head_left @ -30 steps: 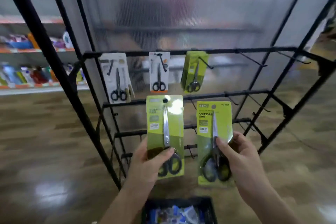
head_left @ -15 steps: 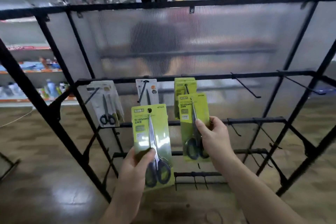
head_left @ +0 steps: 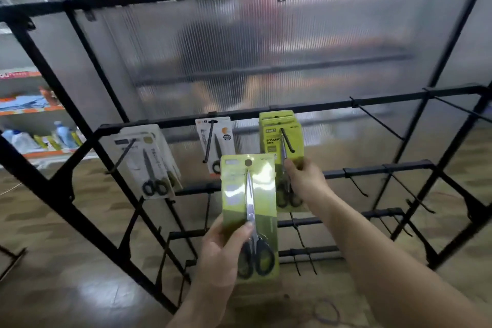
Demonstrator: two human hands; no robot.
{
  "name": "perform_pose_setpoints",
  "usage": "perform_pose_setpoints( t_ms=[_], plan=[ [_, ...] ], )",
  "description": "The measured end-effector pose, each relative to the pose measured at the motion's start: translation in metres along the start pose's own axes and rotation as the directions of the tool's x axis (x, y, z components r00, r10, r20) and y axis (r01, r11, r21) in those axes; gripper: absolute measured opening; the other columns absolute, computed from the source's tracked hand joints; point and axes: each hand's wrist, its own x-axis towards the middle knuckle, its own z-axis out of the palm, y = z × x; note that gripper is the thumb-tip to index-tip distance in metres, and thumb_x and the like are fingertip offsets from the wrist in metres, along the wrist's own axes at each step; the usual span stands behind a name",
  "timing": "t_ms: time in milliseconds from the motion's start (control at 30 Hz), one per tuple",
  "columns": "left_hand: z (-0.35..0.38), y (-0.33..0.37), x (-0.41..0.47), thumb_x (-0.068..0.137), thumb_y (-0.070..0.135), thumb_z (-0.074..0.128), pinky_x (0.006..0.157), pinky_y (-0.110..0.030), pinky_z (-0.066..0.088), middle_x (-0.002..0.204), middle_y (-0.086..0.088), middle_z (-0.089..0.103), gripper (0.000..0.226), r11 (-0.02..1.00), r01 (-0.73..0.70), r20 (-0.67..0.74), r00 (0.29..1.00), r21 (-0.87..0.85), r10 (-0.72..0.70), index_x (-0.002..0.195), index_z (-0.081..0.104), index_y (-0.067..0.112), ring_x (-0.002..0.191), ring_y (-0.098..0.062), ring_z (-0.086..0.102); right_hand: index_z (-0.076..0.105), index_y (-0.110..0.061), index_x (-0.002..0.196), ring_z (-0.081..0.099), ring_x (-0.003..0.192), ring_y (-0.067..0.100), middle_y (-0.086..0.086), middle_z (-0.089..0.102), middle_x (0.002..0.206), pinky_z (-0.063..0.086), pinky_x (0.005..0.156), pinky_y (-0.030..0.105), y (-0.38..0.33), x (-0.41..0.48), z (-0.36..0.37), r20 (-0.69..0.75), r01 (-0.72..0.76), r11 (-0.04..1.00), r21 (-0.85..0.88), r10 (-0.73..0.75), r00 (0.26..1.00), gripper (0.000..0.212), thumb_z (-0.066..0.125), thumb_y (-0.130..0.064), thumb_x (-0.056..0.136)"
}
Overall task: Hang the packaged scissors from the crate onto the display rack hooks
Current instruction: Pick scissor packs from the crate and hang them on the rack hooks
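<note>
One scissors pack (head_left: 250, 194) is gripped by the left hand (head_left: 222, 250); beyond it, a hooked second pack (head_left: 273, 140) is pinched by the right hand (head_left: 306, 181).

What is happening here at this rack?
A person is hanging packaged scissors on a black display rack. The right hand pinches a green pack that seems already threaded on a hook, in front of other green packs. The left hand holds a second green pack, not yet hung. White packs hang on two hooks further left.
</note>
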Motion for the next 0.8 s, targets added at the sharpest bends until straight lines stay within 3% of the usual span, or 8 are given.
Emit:
perform_pose_setpoints(
  t_ms=[67, 167, 233, 400, 467, 600, 700, 800],
  plan=[
    [0.001, -0.001, 0.004, 0.098, 0.0, 0.058, 0.077, -0.044, 0.06, 0.082, -0.008, 0.079, 0.045, 1.0, -0.01, 0.036, 0.999, -0.002, 0.011, 0.078, 0.083, 0.031, 0.076, -0.024, 0.073, 0.057, -0.021, 0.108, 0.061, 0.076, 0.019, 0.005, 0.067, 0.098, 0.047, 0.063, 0.034, -0.003, 0.018, 0.005, 0.011, -0.018, 0.998, -0.066, 0.019, 1.0, 0.024, 0.044, -0.041, 0.107],
    [0.001, -0.006, 0.003, 0.095, 0.01, 0.062, 0.094, -0.055, 0.056, 0.091, -0.012, 0.08, 0.03, 0.999, -0.036, 0.093, 0.995, -0.012, 0.037, 0.087, 0.084, 0.029, 0.087, -0.03, 0.075, 0.051, -0.022, 0.092, 0.055, 0.075, 0.016, 0.003, 0.06, 0.09, 0.04, 0.06, 0.029, -0.009, 0.033, 0.008, -0.009, -0.009, 0.991, -0.13, 0.008, 1.0, 0.022, 0.043, -0.031, 0.11],
    [-0.001, -0.01, 0.002, 0.088, 0.014, 0.065, 0.09, -0.05, 0.058, 0.096, -0.012, 0.08, 0.024, 0.998, -0.051, 0.112, 0.992, -0.023, 0.054, 0.091, 0.084, 0.029, 0.091, -0.028, 0.076, 0.054, -0.02, 0.093, 0.054, 0.076, 0.014, 0.002, 0.059, 0.089, 0.037, 0.059, 0.029, -0.014, 0.037, 0.008, 0.005, -0.012, 0.99, -0.138, 0.012, 1.0, 0.021, 0.045, -0.03, 0.109],
    [0.008, -0.009, 0.0, 0.097, -0.007, 0.059, 0.072, -0.035, 0.062, 0.095, -0.017, 0.078, 0.022, 0.999, -0.023, 0.131, 0.991, -0.029, 0.027, 0.104, 0.073, 0.009, 0.084, -0.026, 0.077, 0.055, -0.015, 0.109, 0.062, 0.078, 0.016, 0.007, 0.067, 0.103, 0.046, 0.062, 0.031, -0.011, 0.029, -0.005, 0.011, -0.03, 0.99, -0.137, 0.031, 0.999, 0.028, 0.053, -0.043, 0.104],
    [0.015, -0.006, 0.0, 0.098, -0.003, 0.061, 0.077, -0.041, 0.063, 0.096, -0.017, 0.078, 0.021, 0.999, -0.046, 0.162, 0.986, 0.019, 0.043, 0.101, 0.075, 0.012, 0.088, -0.03, 0.076, 0.046, -0.016, 0.121, 0.062, 0.086, 0.013, 0.001, 0.064, 0.113, 0.048, 0.066, 0.031, -0.006, 0.014, -0.019, 0.02, 0.004, 0.982, -0.188, 0.0, 1.0, 0.035, 0.057, -0.043, 0.102],
    [0.034, -0.002, 0.003, 0.099, 0.004, 0.064, 0.09, -0.051, 0.06, 0.099, -0.013, 0.078, 0.023, 0.979, -0.159, 0.213, 0.969, 0.13, 0.129, 0.098, 0.079, 0.022, 0.097, -0.037, 0.072, 0.031, -0.013, 0.155, 0.057, 0.123, 0.022, 0.004, 0.053, 0.146, 0.053, 0.096, 0.039, 0.009, -0.016, -0.051, 0.044, 0.058, 0.956, -0.286, -0.047, 0.998, 0.07, 0.062, -0.042, 0.099],
    [0.049, -0.002, 0.009, 0.1, 0.003, 0.063, 0.085, -0.042, 0.062, 0.098, -0.009, 0.079, 0.022, 0.956, -0.224, 0.212, 0.96, 0.188, 0.183, 0.102, 0.078, 0.019, 0.096, -0.032, 0.073, 0.033, -0.017, 0.155, 0.055, 0.126, 0.017, 0.002, 0.052, 0.149, 0.048, 0.087, 0.026, 0.021, -0.038, -0.073, 0.057, 0.106, 0.948, -0.301, -0.093, 0.994, 0.069, 0.064, -0.039, 0.098],
    [0.061, -0.006, 0.017, 0.1, 0.002, 0.063, 0.078, -0.033, 0.061, 0.096, -0.005, 0.08, 0.02, 0.961, -0.197, 0.153, 0.974, 0.192, 0.169, 0.107, 0.075, 0.015, 0.093, -0.027, 0.076, 0.038, -0.02, 0.153, 0.052, 0.128, 0.014, 0.0, 0.053, 0.147, 0.047, 0.097, 0.029, 0.036, -0.061, -0.089, 0.088, 0.123, 0.95, -0.288, -0.102, 0.991, 0.063, 0.064, -0.036, 0.098]
  ],
)
